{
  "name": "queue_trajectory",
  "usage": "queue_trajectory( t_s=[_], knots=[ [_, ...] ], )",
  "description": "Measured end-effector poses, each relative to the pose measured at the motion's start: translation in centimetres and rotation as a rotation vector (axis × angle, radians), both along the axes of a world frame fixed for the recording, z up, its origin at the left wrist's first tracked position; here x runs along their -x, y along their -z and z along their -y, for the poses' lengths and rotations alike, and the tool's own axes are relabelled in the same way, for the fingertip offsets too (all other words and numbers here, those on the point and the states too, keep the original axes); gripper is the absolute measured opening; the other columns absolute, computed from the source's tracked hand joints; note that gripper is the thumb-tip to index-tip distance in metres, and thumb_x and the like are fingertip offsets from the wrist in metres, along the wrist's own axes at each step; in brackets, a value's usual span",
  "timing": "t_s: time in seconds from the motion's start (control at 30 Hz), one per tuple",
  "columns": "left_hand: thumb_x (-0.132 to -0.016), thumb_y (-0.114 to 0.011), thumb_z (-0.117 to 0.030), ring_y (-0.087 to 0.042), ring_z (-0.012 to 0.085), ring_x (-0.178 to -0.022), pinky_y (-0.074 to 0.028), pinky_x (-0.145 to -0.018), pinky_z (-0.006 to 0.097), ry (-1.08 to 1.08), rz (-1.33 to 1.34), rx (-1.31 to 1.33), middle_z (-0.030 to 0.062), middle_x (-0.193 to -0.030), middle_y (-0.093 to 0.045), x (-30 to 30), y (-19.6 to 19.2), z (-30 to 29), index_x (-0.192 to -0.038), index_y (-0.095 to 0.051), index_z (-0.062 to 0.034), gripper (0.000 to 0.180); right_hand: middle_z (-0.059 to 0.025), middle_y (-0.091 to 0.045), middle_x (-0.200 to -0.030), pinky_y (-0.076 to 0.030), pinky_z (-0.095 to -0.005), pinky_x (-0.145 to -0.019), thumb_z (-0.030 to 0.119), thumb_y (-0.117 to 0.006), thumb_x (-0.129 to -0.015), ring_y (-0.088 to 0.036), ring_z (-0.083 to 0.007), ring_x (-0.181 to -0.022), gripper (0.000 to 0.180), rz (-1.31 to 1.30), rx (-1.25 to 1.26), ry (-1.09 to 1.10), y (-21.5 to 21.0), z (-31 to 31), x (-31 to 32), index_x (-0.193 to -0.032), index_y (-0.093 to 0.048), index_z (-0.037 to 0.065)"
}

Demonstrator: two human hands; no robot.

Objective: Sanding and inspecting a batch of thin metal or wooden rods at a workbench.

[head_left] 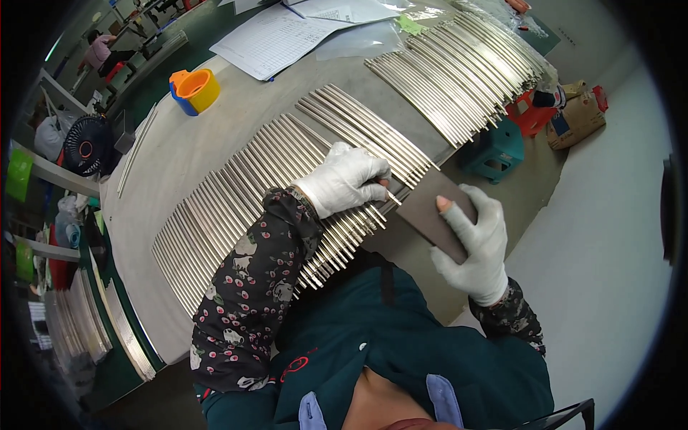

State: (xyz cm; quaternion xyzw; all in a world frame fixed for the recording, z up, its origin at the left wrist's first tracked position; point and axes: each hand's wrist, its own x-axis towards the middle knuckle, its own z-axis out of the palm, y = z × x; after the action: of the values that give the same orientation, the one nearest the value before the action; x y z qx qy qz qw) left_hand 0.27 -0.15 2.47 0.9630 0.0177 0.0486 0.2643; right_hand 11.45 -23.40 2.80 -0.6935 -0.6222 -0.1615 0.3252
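Note:
Slim, shiny metal rods (222,208) lie side by side in a long row along the table's near edge, their ends sticking out past it. My left hand (342,180), in a white glove with bare fingertips, reaches over the row and pinches one metal rod (393,198) near its end. In my right hand (476,240), gloved the same way, is a dark grey-brown, flat rectangular block (432,208). Its face is close to the rod ends beside my left fingers; whether it touches them I cannot tell. A smaller group of rods (365,129) lies just beyond my left hand.
Another bundle of rods (459,72) covers the far right of the table (161,165). Paper sheets (276,39) and a yellow-and-blue tape roll (195,92) lie at the back. A teal stool (498,150) and cardboard box (575,123) stand right. A person (104,54) sits far left.

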Motion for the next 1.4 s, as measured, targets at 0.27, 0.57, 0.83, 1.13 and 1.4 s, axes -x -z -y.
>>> queue_trajectory(
  t_s=[0.27, 0.57, 0.83, 1.13, 1.4],
  knots=[
    [-0.083, -0.066, -0.029, -0.063, 0.0238, -0.081, -0.034, -0.087, 0.041, 0.023, -0.007, 0.043, 0.0044, -0.077, -0.066, -0.3, 0.4, -0.3, -0.084, -0.065, -0.0123, 0.017, -0.0182, -0.050, -0.115, -0.046, -0.0404, -0.077, 0.019, -0.076, -0.057, -0.052, -0.0315, -0.092, 0.061, 0.164, -0.012, 0.124, -0.4, -0.7, -0.8, -0.116, -0.060, 0.013],
    [-0.087, -0.063, -0.030, -0.062, 0.0222, -0.078, -0.036, -0.084, 0.041, 0.040, 0.018, -0.013, 0.0022, -0.075, -0.065, -0.5, 0.5, -0.2, -0.082, -0.064, -0.0122, 0.018, -0.0193, -0.052, -0.111, -0.047, -0.0403, -0.075, 0.017, -0.074, -0.061, -0.052, -0.0318, -0.092, 0.055, 0.162, 0.048, 0.041, -1.5, -0.7, -0.2, -0.114, -0.061, 0.014],
    [-0.089, -0.060, -0.030, -0.060, 0.0246, -0.073, -0.036, -0.082, 0.041, 0.057, 0.067, -0.057, 0.0038, -0.070, -0.060, -1.1, 1.2, -0.3, -0.076, -0.060, -0.0114, 0.023, -0.0186, -0.052, -0.113, -0.047, -0.0408, -0.074, 0.019, -0.076, -0.060, -0.053, -0.0321, -0.090, 0.056, 0.156, 0.072, 0.039, -1.3, -0.9, -0.7, -0.113, -0.061, 0.014],
    [-0.088, -0.061, -0.027, -0.059, 0.0257, -0.071, -0.038, -0.079, 0.039, 0.041, 0.066, -0.054, 0.0047, -0.067, -0.059, -0.9, 0.7, -0.2, -0.075, -0.059, -0.0108, 0.021, -0.0174, -0.051, -0.113, -0.047, -0.0386, -0.075, 0.021, -0.076, -0.060, -0.053, -0.0314, -0.090, 0.054, 0.099, 0.155, -0.148, -0.9, -1.2, 0.2, -0.112, -0.062, 0.016],
    [-0.087, -0.062, -0.025, -0.059, 0.0266, -0.070, -0.038, -0.078, 0.040, 0.062, 0.125, -0.047, 0.0054, -0.068, -0.060, -1.0, 1.2, -0.2, -0.077, -0.060, -0.0100, 0.019, -0.0170, -0.052, -0.109, -0.048, -0.0396, -0.077, 0.022, -0.075, -0.059, -0.052, -0.0318, -0.089, 0.055, 0.128, 0.155, -0.116, -0.3, -1.3, 0.0, -0.112, -0.064, 0.014]
  ],
)
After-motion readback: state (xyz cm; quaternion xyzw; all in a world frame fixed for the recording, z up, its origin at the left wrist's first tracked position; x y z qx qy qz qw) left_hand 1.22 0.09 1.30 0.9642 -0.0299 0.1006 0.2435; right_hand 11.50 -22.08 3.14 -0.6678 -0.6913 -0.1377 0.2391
